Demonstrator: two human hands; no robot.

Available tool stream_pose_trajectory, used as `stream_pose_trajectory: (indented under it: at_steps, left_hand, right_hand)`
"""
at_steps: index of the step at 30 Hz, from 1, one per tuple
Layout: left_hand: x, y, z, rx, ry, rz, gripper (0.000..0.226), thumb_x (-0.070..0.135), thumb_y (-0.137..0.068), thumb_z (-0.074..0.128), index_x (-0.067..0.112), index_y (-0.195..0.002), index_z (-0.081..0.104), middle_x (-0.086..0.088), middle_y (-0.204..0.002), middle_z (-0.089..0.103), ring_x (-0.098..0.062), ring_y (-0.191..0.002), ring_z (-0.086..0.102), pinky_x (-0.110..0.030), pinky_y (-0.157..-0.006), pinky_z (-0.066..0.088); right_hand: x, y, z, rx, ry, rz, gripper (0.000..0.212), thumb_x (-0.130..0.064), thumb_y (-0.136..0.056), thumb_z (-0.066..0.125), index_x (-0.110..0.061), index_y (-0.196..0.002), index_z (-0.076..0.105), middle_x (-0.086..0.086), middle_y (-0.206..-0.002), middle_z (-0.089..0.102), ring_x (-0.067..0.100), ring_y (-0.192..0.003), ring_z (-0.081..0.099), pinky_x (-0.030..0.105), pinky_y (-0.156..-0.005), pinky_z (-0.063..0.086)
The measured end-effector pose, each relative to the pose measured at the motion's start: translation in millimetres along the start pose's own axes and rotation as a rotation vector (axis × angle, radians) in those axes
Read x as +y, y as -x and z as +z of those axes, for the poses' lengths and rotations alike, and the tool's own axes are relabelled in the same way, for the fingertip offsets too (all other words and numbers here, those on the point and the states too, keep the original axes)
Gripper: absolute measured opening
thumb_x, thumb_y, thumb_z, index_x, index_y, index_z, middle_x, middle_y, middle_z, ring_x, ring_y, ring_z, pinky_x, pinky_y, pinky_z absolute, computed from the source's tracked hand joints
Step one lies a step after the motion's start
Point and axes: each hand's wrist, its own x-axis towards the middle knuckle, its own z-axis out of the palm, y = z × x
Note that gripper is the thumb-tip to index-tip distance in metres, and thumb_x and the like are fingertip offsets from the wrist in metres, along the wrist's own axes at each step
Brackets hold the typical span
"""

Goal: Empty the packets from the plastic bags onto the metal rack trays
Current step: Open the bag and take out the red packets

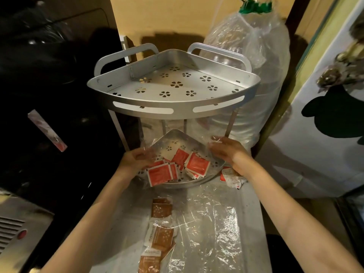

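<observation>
So: both hands are at the lower tray (213, 164) of the metal corner rack (173, 109), each pinching an edge of one clear plastic bag (155, 142) held over that tray. Left hand (136, 159) has fingers curled on the bag's left edge, right hand (226, 149) clamps the right edge near the rack's right leg. Red packets (178, 167) lie in a loose heap on the lower tray, some overlapping, a few seemingly behind the bag film (can't tell if any are still inside it). Upper tray (177, 85) holds nothing, flower-shaped holes visible across it. Rack stands on a counter (126, 223) covered with crinkled clear film (212, 229). Brown packets (160, 229) lie in a line on the counter near the front, in front of the rack, partly under plastic. Another small crumpled packet (233, 179) sits just right of the lower tray, below the right wrist. Behind the rack on the right, a big clear bag (262, 75) tied with green at the top, contents not readable.
</observation>
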Motion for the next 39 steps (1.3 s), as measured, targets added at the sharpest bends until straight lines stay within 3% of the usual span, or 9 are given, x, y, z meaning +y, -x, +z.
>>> stream_pose_trajectory:
  at_steps: [3,8,12,16,20,24,30,35,39]
  left_hand:
    - [-4.2,-0.8,2.4,0.019,0.005,0.011,0.022,0.007,-0.083,0.063,0.015,-0.103,0.065,-0.002,-0.102,0.064,-0.009,-0.079,0.060,-0.019,-0.061,0.047]
    - [1.2,-0.7,5.1,0.079,0.062,0.038,0.022,0.007,-0.081,0.065,0.009,-0.102,0.065,-0.004,-0.100,0.063,-0.018,-0.089,0.061,-0.020,-0.063,0.049]
    - [11.6,1.4,0.8,0.161,0.097,0.097,0.019,0.009,-0.076,0.069,0.011,-0.095,0.068,0.004,-0.091,0.065,-0.015,-0.092,0.060,-0.030,-0.081,0.049]
    - [15.2,0.9,-2.6,0.210,0.188,0.080,0.018,0.008,-0.075,0.070,0.015,-0.091,0.067,-0.002,-0.096,0.067,-0.015,-0.092,0.062,-0.021,-0.073,0.049]
    - [17.0,5.0,-3.0,0.235,0.187,0.100,0.028,0.006,-0.076,0.069,0.007,-0.104,0.066,-0.009,-0.105,0.066,-0.019,-0.098,0.062,-0.031,-0.086,0.049]
    - [20.3,10.8,-6.2,0.243,0.218,0.179,0.027,0.005,-0.078,0.066,0.002,-0.104,0.064,-0.008,-0.100,0.066,-0.013,-0.088,0.063,-0.021,-0.079,0.051]
    - [16.0,10.9,-11.6,0.258,0.331,0.162,0.023,0.006,-0.079,0.066,0.008,-0.102,0.066,-0.004,-0.097,0.068,-0.017,-0.092,0.064,-0.021,-0.074,0.051]
    - [22.4,17.1,-11.3,0.201,0.390,0.258,0.022,0.003,-0.077,0.067,0.007,-0.098,0.067,0.009,-0.075,0.074,-0.005,-0.080,0.068,-0.015,-0.068,0.052]
    - [21.5,21.8,-15.3,0.192,0.437,0.321,0.022,-0.002,-0.079,0.063,0.004,-0.100,0.066,0.010,-0.078,0.074,-0.006,-0.082,0.069,-0.013,-0.066,0.051]
  right_hand:
    - [11.3,2.5,5.8,-0.007,0.177,0.086,0.043,-0.011,-0.076,0.071,-0.006,-0.117,0.058,0.009,-0.098,0.065,0.023,-0.090,0.062,0.033,-0.085,0.053]
    - [12.3,7.8,11.2,0.104,0.244,-0.069,0.029,-0.007,-0.076,0.071,-0.003,-0.105,0.067,0.004,-0.088,0.064,0.006,-0.070,0.058,0.005,-0.051,0.047]
    - [8.4,11.0,8.7,0.157,0.071,-0.107,0.021,-0.008,-0.075,0.072,-0.005,-0.096,0.070,0.001,-0.083,0.070,0.008,-0.071,0.063,0.013,-0.058,0.051]
    - [7.5,13.5,7.2,0.202,0.106,-0.148,0.011,-0.009,-0.072,0.075,-0.014,-0.082,0.072,-0.012,-0.073,0.071,0.000,-0.064,0.064,0.011,-0.059,0.050]
    - [4.1,16.5,4.6,0.152,0.022,-0.174,0.011,-0.006,-0.075,0.071,-0.014,-0.083,0.071,-0.010,-0.070,0.071,0.001,-0.060,0.066,0.019,-0.063,0.055]
    - [-1.6,15.4,0.2,0.150,0.025,-0.218,0.010,-0.003,-0.080,0.066,-0.011,-0.085,0.070,0.006,-0.079,0.072,0.016,-0.062,0.067,0.029,-0.071,0.057]
    - [-1.4,18.7,-1.4,0.151,0.000,-0.289,0.019,-0.002,-0.082,0.063,0.003,-0.099,0.066,0.002,-0.076,0.070,0.005,-0.059,0.066,0.018,-0.067,0.055]
    - [-8.3,24.1,-4.4,0.189,-0.026,-0.340,0.013,-0.004,-0.083,0.062,-0.016,-0.084,0.069,-0.008,-0.066,0.073,0.006,-0.062,0.066,0.020,-0.068,0.054]
    - [-10.9,32.4,-5.0,0.241,-0.047,-0.360,0.014,-0.011,-0.084,0.063,-0.023,-0.080,0.069,-0.008,-0.073,0.072,0.006,-0.059,0.064,0.019,-0.061,0.053]
